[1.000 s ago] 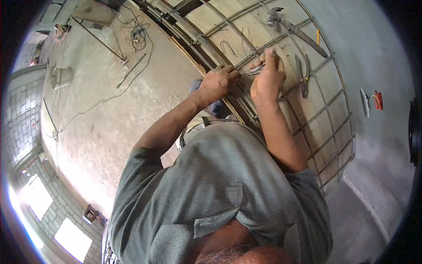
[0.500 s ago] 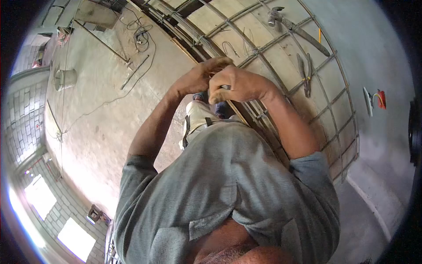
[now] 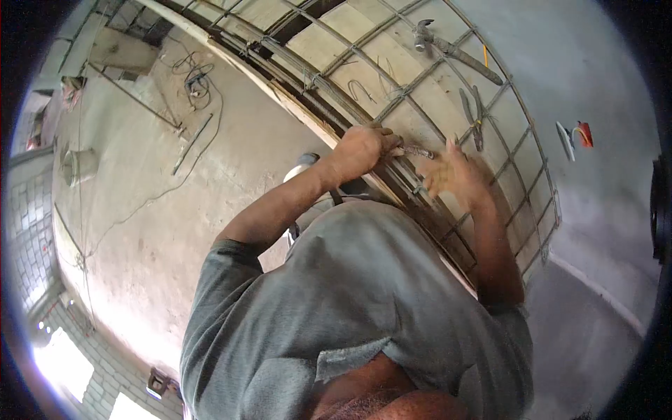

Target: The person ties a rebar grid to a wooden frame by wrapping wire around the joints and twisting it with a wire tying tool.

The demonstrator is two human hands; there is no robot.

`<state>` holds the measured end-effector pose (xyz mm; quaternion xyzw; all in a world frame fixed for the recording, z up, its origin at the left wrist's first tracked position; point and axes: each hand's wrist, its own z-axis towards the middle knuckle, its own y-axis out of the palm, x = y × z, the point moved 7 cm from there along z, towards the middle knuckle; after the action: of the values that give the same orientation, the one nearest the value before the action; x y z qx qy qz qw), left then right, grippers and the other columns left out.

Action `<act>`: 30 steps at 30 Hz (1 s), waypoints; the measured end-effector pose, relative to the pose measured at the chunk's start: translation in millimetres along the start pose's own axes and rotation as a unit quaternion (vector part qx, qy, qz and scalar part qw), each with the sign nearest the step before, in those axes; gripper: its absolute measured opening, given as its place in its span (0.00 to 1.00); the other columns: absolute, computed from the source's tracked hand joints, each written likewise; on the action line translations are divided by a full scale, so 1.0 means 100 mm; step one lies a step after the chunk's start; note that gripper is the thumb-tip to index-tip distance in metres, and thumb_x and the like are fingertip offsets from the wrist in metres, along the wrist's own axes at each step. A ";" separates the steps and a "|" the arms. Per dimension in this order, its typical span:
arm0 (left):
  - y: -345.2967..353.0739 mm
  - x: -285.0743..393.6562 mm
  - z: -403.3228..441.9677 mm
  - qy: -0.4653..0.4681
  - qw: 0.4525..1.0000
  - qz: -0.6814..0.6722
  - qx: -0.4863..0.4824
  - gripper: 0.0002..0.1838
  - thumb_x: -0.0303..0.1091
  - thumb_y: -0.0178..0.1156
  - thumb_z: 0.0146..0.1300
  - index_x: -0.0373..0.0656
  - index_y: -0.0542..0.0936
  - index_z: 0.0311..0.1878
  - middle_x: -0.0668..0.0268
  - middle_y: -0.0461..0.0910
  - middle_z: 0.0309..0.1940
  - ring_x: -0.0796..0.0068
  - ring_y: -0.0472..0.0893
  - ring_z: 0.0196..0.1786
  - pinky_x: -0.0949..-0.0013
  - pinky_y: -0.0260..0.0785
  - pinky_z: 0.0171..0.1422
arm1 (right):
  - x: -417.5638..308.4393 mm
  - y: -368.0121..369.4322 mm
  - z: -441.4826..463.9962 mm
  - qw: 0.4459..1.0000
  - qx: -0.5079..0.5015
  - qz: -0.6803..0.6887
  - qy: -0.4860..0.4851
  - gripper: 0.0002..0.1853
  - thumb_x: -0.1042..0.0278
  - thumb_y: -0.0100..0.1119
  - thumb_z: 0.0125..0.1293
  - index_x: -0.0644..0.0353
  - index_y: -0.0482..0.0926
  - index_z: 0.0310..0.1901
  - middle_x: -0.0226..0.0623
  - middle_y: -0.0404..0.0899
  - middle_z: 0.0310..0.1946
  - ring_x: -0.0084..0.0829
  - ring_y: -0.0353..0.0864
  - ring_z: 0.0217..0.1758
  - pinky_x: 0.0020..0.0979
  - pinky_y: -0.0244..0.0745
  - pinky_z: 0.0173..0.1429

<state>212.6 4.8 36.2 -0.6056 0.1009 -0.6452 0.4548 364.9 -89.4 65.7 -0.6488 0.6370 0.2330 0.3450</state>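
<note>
My left hand (image 3: pixel 362 150) is closed beside the rebar at the slab's edge. A short, grey, twisted metal piece, perhaps tie wire (image 3: pixel 418 151), sticks out from its fingertips to the right. Facing it, my right hand (image 3: pixel 458 176) is somewhat blurred, its fingers apart and nothing plainly held in them. Beneath both hands runs the tied rebar grid (image 3: pixel 400 91) over pale boards. Pliers (image 3: pixel 474 120) with dark, yellow-marked handles lie on the grid just beyond my right hand. Farther up rests a claw hammer (image 3: pixel 458 54).
A wooden form board (image 3: pixel 280 94) edges the grid. On the left, the concrete floor (image 3: pixel 140 231) holds a bucket (image 3: pixel 80 166), a tangled cable (image 3: pixel 198 82) and a loose bar (image 3: pixel 190 143). A red-and-white item (image 3: pixel 577 136) lies at right on the grey surface.
My hands were together over my legs; now they are apart and farther right, over the rebar. The grey metal piece has come into view at my left fingertips. The camera view has shifted.
</note>
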 end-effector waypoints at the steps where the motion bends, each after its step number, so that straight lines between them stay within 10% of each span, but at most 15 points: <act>1: -0.01 0.04 0.00 -0.008 1.000 0.002 -0.019 0.15 0.41 0.57 0.65 0.44 0.80 0.49 0.57 0.81 0.43 0.53 0.81 0.45 0.56 0.75 0.46 | 0.12 0.10 -0.09 0.992 -0.046 0.085 0.084 0.47 0.23 0.30 0.68 0.67 0.76 0.57 0.40 0.81 0.32 0.32 0.81 0.29 0.30 0.76 0.34; 14: 0.27 0.07 -0.24 0.062 0.992 0.058 -0.088 0.18 0.36 0.55 0.57 0.45 0.80 0.50 0.61 0.78 0.46 0.56 0.77 0.53 0.56 0.71 0.60 | 0.53 0.90 -0.53 0.893 0.049 0.397 0.207 0.16 0.55 0.53 0.72 0.61 0.74 0.47 0.32 0.75 0.23 0.26 0.72 0.20 0.29 0.69 0.25; 20: 0.12 0.03 -0.25 0.049 0.995 0.045 -0.068 0.14 0.36 0.58 0.56 0.46 0.80 0.46 0.63 0.77 0.43 0.59 0.75 0.52 0.57 0.72 0.58 | 0.11 0.82 -0.48 0.985 0.088 -0.060 0.135 0.17 0.53 0.58 0.67 0.62 0.75 0.43 0.37 0.76 0.22 0.33 0.75 0.25 0.38 0.72 0.32; 24: -0.03 -0.19 -0.07 0.029 0.976 -0.049 -0.208 0.21 0.44 0.60 0.61 0.46 0.78 0.56 0.55 0.79 0.46 0.52 0.78 0.52 0.52 0.73 0.54 | 0.01 0.55 -0.41 0.894 0.095 -0.439 0.005 0.21 0.51 0.58 0.67 0.65 0.77 0.46 0.49 0.81 0.34 0.50 0.81 0.38 0.47 0.75 0.49; 30: -0.01 -0.36 0.48 0.143 0.910 -0.209 -0.328 0.26 0.50 0.58 0.66 0.46 0.76 0.61 0.46 0.80 0.48 0.43 0.80 0.51 0.48 0.72 0.52 | 0.13 -0.12 -0.03 0.914 0.079 -0.397 -0.029 0.27 0.51 0.57 0.70 0.68 0.73 0.57 0.55 0.80 0.48 0.47 0.83 0.45 0.42 0.76 0.55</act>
<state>249.0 51.1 24.3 -0.6295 0.2419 -0.7354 0.0664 377.1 -101.5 59.7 -0.8116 0.3330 0.0447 0.4779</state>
